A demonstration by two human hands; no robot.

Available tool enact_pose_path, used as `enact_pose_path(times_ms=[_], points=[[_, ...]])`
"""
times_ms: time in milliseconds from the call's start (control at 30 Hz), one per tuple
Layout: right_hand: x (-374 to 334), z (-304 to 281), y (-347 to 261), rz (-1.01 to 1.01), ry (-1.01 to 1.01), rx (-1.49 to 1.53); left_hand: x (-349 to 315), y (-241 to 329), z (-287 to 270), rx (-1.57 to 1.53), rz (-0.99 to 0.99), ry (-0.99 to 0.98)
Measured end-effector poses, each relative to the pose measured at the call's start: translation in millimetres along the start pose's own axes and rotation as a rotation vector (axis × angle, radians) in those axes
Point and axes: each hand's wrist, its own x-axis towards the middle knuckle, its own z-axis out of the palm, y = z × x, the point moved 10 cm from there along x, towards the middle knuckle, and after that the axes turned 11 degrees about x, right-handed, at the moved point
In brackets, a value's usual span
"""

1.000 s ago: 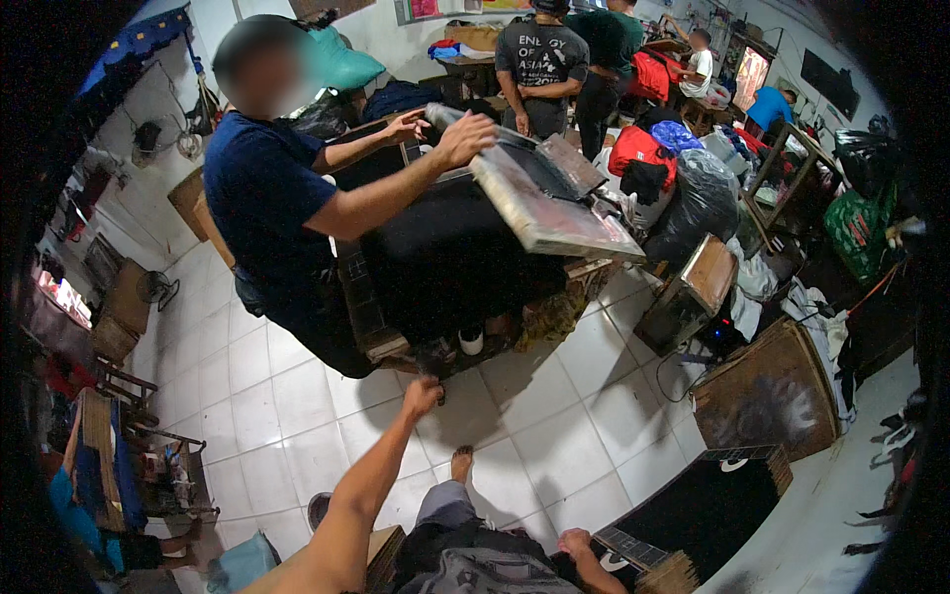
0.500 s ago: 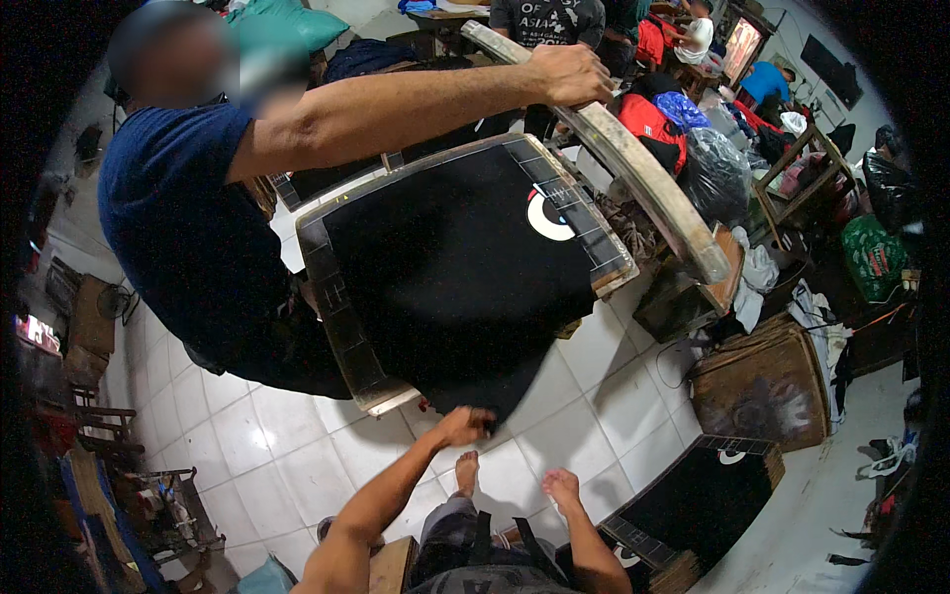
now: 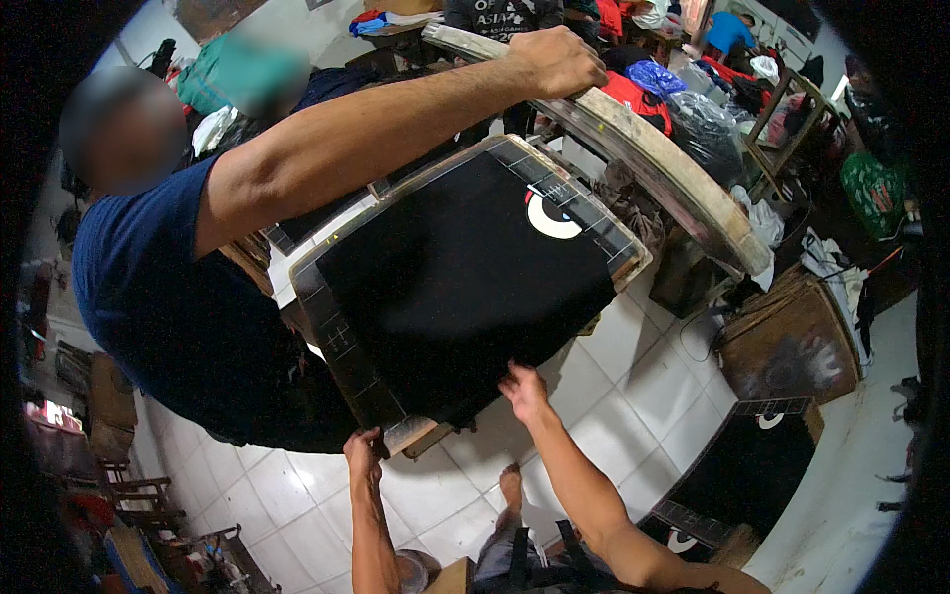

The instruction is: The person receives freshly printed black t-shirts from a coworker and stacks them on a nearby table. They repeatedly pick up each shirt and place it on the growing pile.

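A black fabric panel (image 3: 445, 277) with a white ring print lies over a flat board (image 3: 322, 342) marked with white lines. My left hand (image 3: 364, 455) is closed round the board's near left corner. At the near edge of the fabric, my right hand (image 3: 524, 392) has its fingertips pinched on the cloth. Another person in a dark blue shirt (image 3: 148, 297) stands at the left. That person's hand (image 3: 559, 61) grips a long, worn frame (image 3: 663, 139), raised and tilted above the board's far right side.
A second board with black fabric (image 3: 749, 465) stands low at the right, near a brown box (image 3: 792, 337). Plastic bags (image 3: 705, 134) and clothes crowd the far right. A stool (image 3: 453, 576) is beside my legs, on white floor tiles (image 3: 633, 381).
My left hand has let go of the fabric edge and moved left to the board's corner. My right hand has risen to the fabric, whose hanging near end now lies drawn up nearer the board.
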Motion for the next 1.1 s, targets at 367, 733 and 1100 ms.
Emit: enact_pose_path(times_ms=[367,733,1100], points=[[-50,33,-74,-0.194,-0.371,0.196,-12,36,36,-0.674,-0.098,-0.488],[-343,-178,-175,-0.414,0.066,0.177,-292,-32,51,-0.21,0.078,-0.912],[-527,-252,-198,-0.722,0.385,0.185,-358,-135,40,-0.01,-0.542,-1.026]])
